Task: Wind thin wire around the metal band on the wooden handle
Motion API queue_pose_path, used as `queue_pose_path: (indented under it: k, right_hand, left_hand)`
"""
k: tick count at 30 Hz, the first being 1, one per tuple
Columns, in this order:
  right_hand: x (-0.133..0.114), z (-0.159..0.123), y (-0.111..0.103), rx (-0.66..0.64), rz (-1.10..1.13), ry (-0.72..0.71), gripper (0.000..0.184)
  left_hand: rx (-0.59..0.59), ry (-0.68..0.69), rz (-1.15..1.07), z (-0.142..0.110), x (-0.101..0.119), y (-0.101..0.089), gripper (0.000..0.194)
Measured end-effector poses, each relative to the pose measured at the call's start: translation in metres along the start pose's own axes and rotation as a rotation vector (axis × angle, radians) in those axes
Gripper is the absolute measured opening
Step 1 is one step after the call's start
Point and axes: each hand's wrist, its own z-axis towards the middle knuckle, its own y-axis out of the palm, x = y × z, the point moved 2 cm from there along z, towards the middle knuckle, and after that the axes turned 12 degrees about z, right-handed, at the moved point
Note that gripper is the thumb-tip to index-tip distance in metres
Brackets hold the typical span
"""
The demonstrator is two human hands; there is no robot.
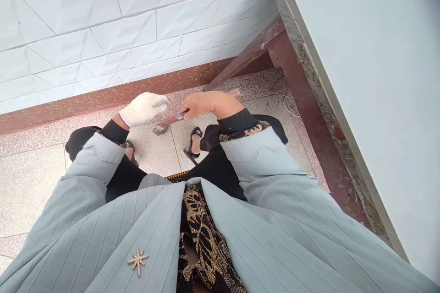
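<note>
My left hand (146,107), in a white knit glove, is closed with its fingertips pinched together. Whatever lies between them, if anything, is hidden. To its right, my bare right hand (211,103) is bent at the wrist and closed around a reddish stick with a metal band (180,116). The stick slants down to the left toward a dull, rounded end (160,130), which shows just below the glove. A small gap separates the two hands, and both are held out over the floor in front of my knees.
A white tiled wall (123,23) with a reddish-brown skirting (137,80) runs ahead. On the right stands a pale tabletop (371,78) on a dark red wooden frame (309,114). Thin cable (285,100) lies beneath it. My black shoes (195,141) rest on the speckled floor (30,183).
</note>
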Motion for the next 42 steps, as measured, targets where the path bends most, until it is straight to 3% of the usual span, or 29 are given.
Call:
queue_pose_path:
  k: [2, 4, 7, 10, 14, 16, 18, 21, 23, 24, 26, 29, 32, 35, 37, 39, 42]
  right_hand:
    - [-0.006, -0.007, 0.002, -0.181, 0.134, -0.137, 0.017]
    - [-0.007, -0.015, -0.003, -0.142, 0.311, -0.295, 0.014]
    - [0.003, -0.022, -0.016, 0.240, 0.584, -0.406, 0.020]
    - [0.016, -0.020, -0.024, 0.596, 0.659, -0.322, 0.030]
    - [0.026, -0.010, -0.026, 0.752, 0.373, -0.079, 0.027]
    - [0.026, -0.006, -0.025, 0.746, 0.189, 0.012, 0.022]
    - [0.022, -0.002, -0.021, 0.648, 0.051, 0.066, 0.017]
    - [0.008, 0.001, -0.009, 0.268, -0.021, 0.028, 0.019]
    - [-0.003, -0.003, -0.002, -0.006, 0.066, -0.120, 0.020]
    - [-0.007, -0.007, -0.001, -0.072, 0.149, -0.211, 0.018]
    - [-0.010, -0.017, -0.006, 0.004, 0.349, -0.366, 0.017]
    - [-0.003, -0.030, -0.019, 0.407, 0.597, -0.426, 0.027]
    - [0.009, -0.034, -0.026, 0.682, 0.728, -0.345, 0.032]
    - [0.019, -0.027, -0.028, 0.822, 0.634, -0.180, 0.029]
    - [0.024, -0.020, -0.028, 0.829, 0.434, -0.064, 0.025]
    - [0.026, -0.015, -0.027, 0.738, 0.233, 0.026, 0.020]
    - [0.021, -0.009, -0.018, 0.373, 0.090, 0.056, 0.019]
  left_hand:
    - [0.060, -0.069, -0.015, 0.002, -0.010, -0.003, 0.021]
    - [0.103, -0.150, -0.071, 0.005, -0.017, -0.001, 0.020]
    - [0.116, -0.255, -0.223, 0.008, -0.015, 0.010, 0.022]
    - [0.032, -0.176, -0.304, 0.010, -0.002, 0.024, 0.021]
    - [-0.059, -0.067, -0.181, 0.011, 0.008, 0.031, 0.022]
    - [-0.029, -0.061, -0.109, 0.011, 0.005, 0.026, 0.024]
    - [0.018, -0.074, -0.065, 0.009, 0.000, 0.017, 0.026]
    - [0.069, -0.095, -0.044, 0.007, -0.010, 0.006, 0.025]
    - [0.088, -0.091, -0.087, 0.008, -0.015, 0.003, 0.024]
    - [0.102, -0.087, -0.128, 0.009, -0.018, 0.004, 0.023]
    - [0.152, -0.106, -0.241, 0.012, -0.022, 0.007, 0.022]
    - [0.157, -0.140, -0.418, 0.017, -0.021, 0.018, 0.024]
    - [0.036, -0.093, -0.402, 0.018, -0.009, 0.027, 0.021]
    - [-0.068, -0.029, -0.283, 0.016, 0.006, 0.027, 0.023]
    - [-0.117, 0.028, -0.250, 0.013, 0.013, 0.021, 0.025]
    - [-0.129, 0.062, -0.248, 0.009, 0.015, 0.012, 0.025]
    - [-0.022, 0.002, -0.254, 0.005, 0.006, -0.004, 0.024]
